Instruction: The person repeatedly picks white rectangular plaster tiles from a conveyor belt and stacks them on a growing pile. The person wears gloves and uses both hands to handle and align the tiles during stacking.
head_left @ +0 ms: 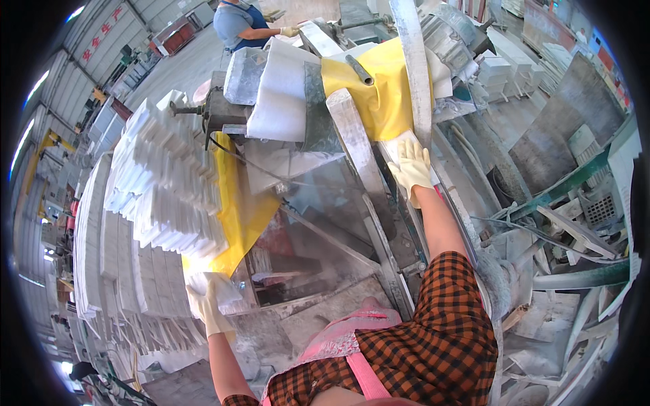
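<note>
Foreground, btm ctr of frame: wearing orange/blk checked shirt [440,318], pink apron [349,333] and pale gloves on both hands. Lower left of frame: holding L hand [206,309] against wht block [220,287] at near end of wht slab stack [166,183]; pointing fingers upward, but can't tell if gripping block or only touching. Seeing lower yellow sheet [233,227] along stack's right side, reaching down to block.

Ctr right of frame: resting R hand [411,169] palm-down on narrow wht strip [390,150], btwn grey beam [352,125] and tall grey plank [413,61]; holding fingers straight, open, nearly side by side. Seeing strip just below upper yellow sheet [389,95], w/ grey tube [359,70] lying on sheet. Right edge of frame: showing grey plastic crate [599,211] amid offcuts.

Upper ctr, left of upper sheet: showing wht cloth [281,91] hanging down. Top, left of ctr: seeing co-worker [237,27] in grey-blue top, reaching gloved hand just beside long wht slab [319,38]. Far upper left: seeing red container [177,35] near wall bearing red characters.
</note>
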The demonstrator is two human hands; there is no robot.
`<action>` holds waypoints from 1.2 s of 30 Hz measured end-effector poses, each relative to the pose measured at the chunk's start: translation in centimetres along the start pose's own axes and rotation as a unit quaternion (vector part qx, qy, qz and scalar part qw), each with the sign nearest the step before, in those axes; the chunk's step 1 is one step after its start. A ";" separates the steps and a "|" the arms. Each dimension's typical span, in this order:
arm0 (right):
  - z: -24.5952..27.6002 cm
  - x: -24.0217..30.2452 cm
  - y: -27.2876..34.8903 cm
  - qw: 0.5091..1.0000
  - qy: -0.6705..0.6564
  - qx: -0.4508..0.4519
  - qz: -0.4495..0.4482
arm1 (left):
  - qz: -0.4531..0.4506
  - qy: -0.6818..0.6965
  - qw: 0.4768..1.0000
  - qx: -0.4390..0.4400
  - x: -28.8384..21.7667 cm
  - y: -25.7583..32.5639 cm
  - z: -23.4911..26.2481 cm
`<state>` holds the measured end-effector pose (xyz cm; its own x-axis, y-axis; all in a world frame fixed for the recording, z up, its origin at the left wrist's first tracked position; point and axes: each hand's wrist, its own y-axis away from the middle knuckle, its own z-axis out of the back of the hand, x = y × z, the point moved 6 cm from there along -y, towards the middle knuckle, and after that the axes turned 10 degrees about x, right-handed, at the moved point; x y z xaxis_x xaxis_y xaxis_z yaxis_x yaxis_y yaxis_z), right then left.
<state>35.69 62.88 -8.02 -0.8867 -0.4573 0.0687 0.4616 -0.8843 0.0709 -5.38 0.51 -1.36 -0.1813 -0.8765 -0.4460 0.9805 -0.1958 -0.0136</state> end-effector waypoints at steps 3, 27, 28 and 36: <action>1.0 -0.5 3.2 0.999 -0.013 0.034 0.016 | 0.012 -0.038 0.999 -0.001 0.4 -0.5 -0.1; 5.0 -7.0 23.3 0.962 -0.091 0.078 0.245 | -0.030 0.132 0.990 0.051 -3.0 1.0 0.5; 4.8 -6.7 24.1 0.966 -0.018 0.087 0.242 | -0.030 0.131 0.989 0.054 -3.7 1.6 0.8; 1.2 -3.4 22.8 0.969 0.217 -0.047 0.105 | -0.036 0.192 0.978 0.078 -3.8 2.2 0.7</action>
<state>49.28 44.38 -5.42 -0.7104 -0.6073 -0.3556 0.6471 -0.7624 0.0093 -2.56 3.13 0.95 -0.1784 -0.6333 -0.7530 0.9374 -0.3421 0.0656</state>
